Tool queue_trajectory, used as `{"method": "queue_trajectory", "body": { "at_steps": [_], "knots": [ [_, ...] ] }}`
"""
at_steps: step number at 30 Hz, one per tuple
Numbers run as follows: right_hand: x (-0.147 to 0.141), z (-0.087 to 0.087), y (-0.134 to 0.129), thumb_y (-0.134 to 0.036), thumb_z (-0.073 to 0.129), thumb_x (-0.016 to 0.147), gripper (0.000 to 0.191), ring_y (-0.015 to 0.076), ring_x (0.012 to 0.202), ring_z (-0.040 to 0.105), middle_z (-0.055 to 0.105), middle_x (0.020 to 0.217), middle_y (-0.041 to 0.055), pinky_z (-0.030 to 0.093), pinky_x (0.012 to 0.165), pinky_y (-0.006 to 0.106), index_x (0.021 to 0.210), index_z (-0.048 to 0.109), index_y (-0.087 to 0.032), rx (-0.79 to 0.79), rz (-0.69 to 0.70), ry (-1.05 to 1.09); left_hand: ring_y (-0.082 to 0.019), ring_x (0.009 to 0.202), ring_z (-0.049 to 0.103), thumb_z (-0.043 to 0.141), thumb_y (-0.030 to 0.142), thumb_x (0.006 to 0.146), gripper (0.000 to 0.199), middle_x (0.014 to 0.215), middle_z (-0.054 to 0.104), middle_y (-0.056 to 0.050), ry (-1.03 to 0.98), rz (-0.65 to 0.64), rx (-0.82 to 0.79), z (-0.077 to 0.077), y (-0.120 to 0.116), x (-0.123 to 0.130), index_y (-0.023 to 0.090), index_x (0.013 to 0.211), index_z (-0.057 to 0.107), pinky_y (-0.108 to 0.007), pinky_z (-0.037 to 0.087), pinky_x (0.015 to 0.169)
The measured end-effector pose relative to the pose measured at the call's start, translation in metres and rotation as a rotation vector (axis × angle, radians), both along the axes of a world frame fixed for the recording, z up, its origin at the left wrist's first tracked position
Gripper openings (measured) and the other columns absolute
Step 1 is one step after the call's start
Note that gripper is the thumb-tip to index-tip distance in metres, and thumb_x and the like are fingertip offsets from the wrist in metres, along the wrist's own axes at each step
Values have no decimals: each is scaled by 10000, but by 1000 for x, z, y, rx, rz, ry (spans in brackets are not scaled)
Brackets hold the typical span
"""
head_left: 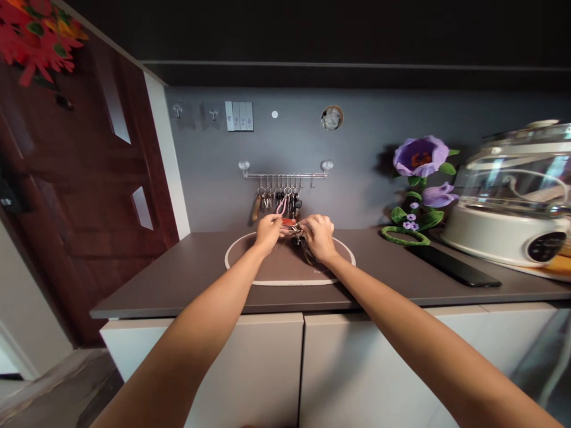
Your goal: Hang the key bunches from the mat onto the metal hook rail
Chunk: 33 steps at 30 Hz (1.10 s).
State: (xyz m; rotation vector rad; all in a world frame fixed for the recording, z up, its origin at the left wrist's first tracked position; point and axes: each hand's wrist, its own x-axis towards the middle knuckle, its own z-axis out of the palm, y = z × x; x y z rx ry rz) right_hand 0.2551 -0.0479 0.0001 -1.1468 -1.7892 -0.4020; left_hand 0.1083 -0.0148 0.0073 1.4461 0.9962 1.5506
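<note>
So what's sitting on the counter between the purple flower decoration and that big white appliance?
In the head view, a flat black slab, maybe a phone, lies on the counter between the purple flower and the white appliance.

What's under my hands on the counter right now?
An oval mat with a pale rim lies on the counter under the left hand and right hand. Between them is a bunch of keys with a red tag, largely covered by the fingers.

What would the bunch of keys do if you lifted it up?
The bunch of keys, held between the left hand and the right hand, would probably dangle and swing, since its parts look loosely joined. It likely feels heavy for its size, like the metal ones on the rail.
</note>
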Motion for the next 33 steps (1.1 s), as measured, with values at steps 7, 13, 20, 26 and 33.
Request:
{"method": "queue_trajectory", "body": {
  "at_steps": [7, 13, 20, 26, 33],
  "knots": [
    [7, 2, 7, -278, 328, 842, 208, 150, 696, 462, 559, 757, 39, 339, 676, 261, 806, 509, -182, -81, 86, 158, -57, 416, 482, 537, 244, 714, 145, 500, 533, 18, 57, -37, 23, -2, -4, -2, 113, 776, 530, -167, 377, 434],
    [11, 2, 9, -288, 321, 835, 203, 141, 691, 458, 541, 761, 38, 348, 663, 249, 821, 487, -174, -92, 114, 228, -53, 479, 496, 571, 274, 703, 220, 578, 552, 12, 21, -128, 80, -3, -6, 0, 120, 855, 534, -166, 378, 476],
    [10, 9, 8, -312, 353, 821, 200, 144, 711, 471, 547, 759, 41, 359, 691, 258, 761, 487, -177, -70, 186, 280, -59, 489, 497, 596, 226, 671, 245, 594, 562, 8, -24, -202, 105, -1, -9, 2, 109, 884, 567, -192, 399, 505],
    [8, 14, 11, -378, 424, 786, 227, 136, 673, 475, 536, 699, 17, 371, 661, 250, 708, 495, -177, -127, 313, 400, -53, 474, 479, 589, 178, 654, 227, 587, 574, -4, -213, -217, -1, 2, -6, 0, 86, 860, 590, -202, 399, 514],
    [2, 26, 20, -414, 458, 750, 256, 115, 636, 471, 530, 684, 0, 384, 655, 247, 732, 509, -163, -221, 420, 565, -52, 484, 488, 571, 149, 680, 168, 575, 553, 0, -246, -319, -66, 3, -8, 2, 97, 841, 574, -190, 400, 508]
  ]
}}
